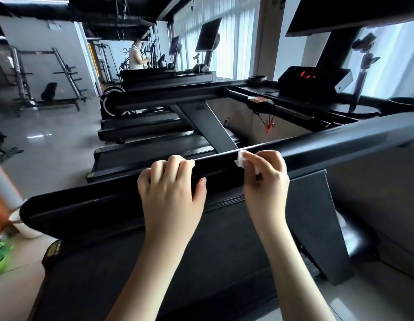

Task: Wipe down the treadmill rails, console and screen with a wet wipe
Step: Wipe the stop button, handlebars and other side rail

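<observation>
Nearest, a dark deck (213, 262) lies under both forearms. Above it the left grip (171, 188) is closed over the black rail (328, 147), with the fingers curled across the top and the thumb laid along the near face. The right grip (265, 174) sits further along the same rail, well apart from the left; thumb and fingertips pinch a small bunched white wipe (240, 159) and press it to the rail's upper near edge, while the other fingers are folded under.

A bare stretch of rail shows between the two grips; left of the left grip it runs down to a rounded end, and right of the right grip it climbs uncovered to the frame's edge. A broad slanted post (317, 216) drops from the rail just below the right grip.

Past the rail there is open space above a second belt, then a crossbar with a red clip (269, 126) hanging under it. Behind that stands the console (312, 81), red digits lit but too blurred to read, and above it the dark screen (351, 12), cut off by the top edge.

Farther off are more treadmills in a row along the blinds; at the far end a person (135, 55); a rack (67, 72) to the left on glossy floor.
</observation>
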